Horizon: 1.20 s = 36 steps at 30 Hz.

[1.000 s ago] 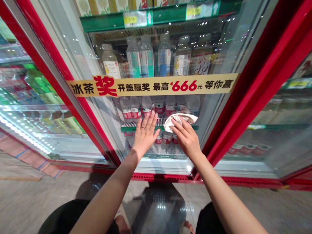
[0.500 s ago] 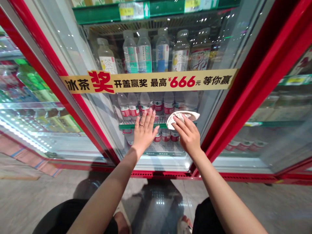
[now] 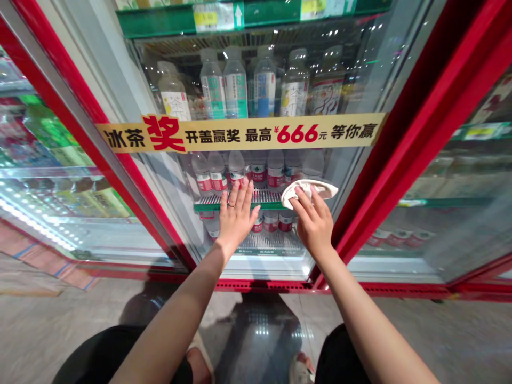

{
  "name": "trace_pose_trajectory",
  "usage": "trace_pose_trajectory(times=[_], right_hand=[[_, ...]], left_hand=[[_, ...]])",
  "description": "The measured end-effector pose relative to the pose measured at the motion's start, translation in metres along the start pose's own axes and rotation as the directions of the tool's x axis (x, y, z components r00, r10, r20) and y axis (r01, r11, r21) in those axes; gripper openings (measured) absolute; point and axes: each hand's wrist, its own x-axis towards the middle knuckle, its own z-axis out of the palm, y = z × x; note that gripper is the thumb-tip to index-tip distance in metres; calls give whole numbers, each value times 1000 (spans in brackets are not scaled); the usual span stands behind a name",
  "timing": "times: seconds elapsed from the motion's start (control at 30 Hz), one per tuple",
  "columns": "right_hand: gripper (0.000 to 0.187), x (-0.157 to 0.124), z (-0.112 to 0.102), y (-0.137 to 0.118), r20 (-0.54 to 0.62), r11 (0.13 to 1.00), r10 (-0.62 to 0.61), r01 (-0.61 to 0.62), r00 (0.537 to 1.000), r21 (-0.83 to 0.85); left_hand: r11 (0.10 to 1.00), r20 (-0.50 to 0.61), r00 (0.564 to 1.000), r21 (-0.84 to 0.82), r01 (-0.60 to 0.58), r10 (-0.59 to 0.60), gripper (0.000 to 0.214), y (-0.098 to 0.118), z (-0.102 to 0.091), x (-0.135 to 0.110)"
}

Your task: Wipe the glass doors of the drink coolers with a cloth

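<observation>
A glass fridge door (image 3: 256, 269) in a red frame fills the middle of the view. Flat against its pane lies my left hand (image 3: 237, 216), fingers stretched out and a ring on one of them; it holds nothing. To the right, my right hand (image 3: 314, 221) presses a folded white cloth (image 3: 328, 189) on the glass, with its fingers over the cloth. A yellow banner strip (image 3: 244, 133) with black and red lettering crosses the door above both hands. Behind the glass, water bottles with red labels (image 3: 276, 170) stand on a wire shelf.
Soda and tea bottles (image 3: 236, 85) stand on a higher shelf under a green price rail (image 3: 160, 21). Red-framed fridge sections with drinks flank the door. Flat cartons (image 3: 44, 253) lie at lower left on the grey floor (image 3: 108, 304), where my feet show.
My right hand has slid a little to the right across the glass with the cloth. My left hand has stayed in place on the pane.
</observation>
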Motion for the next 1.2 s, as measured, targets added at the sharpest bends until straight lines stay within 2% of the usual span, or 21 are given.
trace_pose_trajectory(times=[0.1, 0.17, 0.3, 0.37, 0.43, 0.53, 0.6, 0.67, 0.8, 0.87, 0.93, 1.0, 1.1, 1.2], right_hand=[[54, 4, 1, -4, -27, 996, 89, -89, 996, -8], [56, 8, 1, -8, -3, 994, 105, -105, 994, 1], [55, 12, -3, -12, 119, 998, -36, 31, 992, 46], [52, 9, -5, -9, 93, 991, -123, 117, 988, 64], [47, 5, -5, -3, -4, 988, -146, 146, 989, 41], [47, 2, -1, 5, -95, 1000, -24, 24, 995, -5], [54, 2, 2, 9, -88, 996, 88, -88, 992, 6], [60, 4, 4, 11, -55, 990, 140, -139, 989, 27], [54, 4, 0, 15, 9, 997, 71, -72, 997, 39], [48, 1, -4, 19, -1, 999, -1, 1, 1000, 42], [47, -3, -6, 24, -38, 999, -23, 25, 999, 37], [51, -5, -5, 29, -64, 998, 41, -38, 997, 39], [59, -3, -3, 32, -44, 986, 155, -153, 987, 63], [60, 1, -4, 29, -8, 985, 145, -143, 989, 92]], left_hand=[[1000, -25, 1000, 10, -5, 5, 96, 0, 1, 0], [1000, -48, 999, 18, -13, 14, 97, 1, 2, 0], [1000, -38, 999, 6, -12, 12, 98, 0, 2, 0], [1000, -27, 1000, 2, -9, 9, 98, 0, 1, 0], [1000, -34, 999, 8, -13, 14, 98, -1, 1, 0], [1000, -33, 999, 1, -15, 15, 99, -1, 1, 0], [1000, -17, 1000, -16, -8, 7, 100, -1, 2, 0], [1000, -11, 1000, -27, -1, 1, 100, -1, 2, -1], [1000, -37, 999, -18, -5, 4, 98, -1, 3, -1], [1000, -63, 998, -6, -11, 10, 97, -2, 3, -1], [1000, -75, 997, -10, -14, 13, 96, -2, 3, -1], [1000, -68, 998, -21, -13, 11, 97, -2, 4, -1], [1000, -60, 998, -11, -9, 8, 96, -2, 4, -1], [1000, -60, 998, 1, -10, 11, 95, -2, 3, -1]])
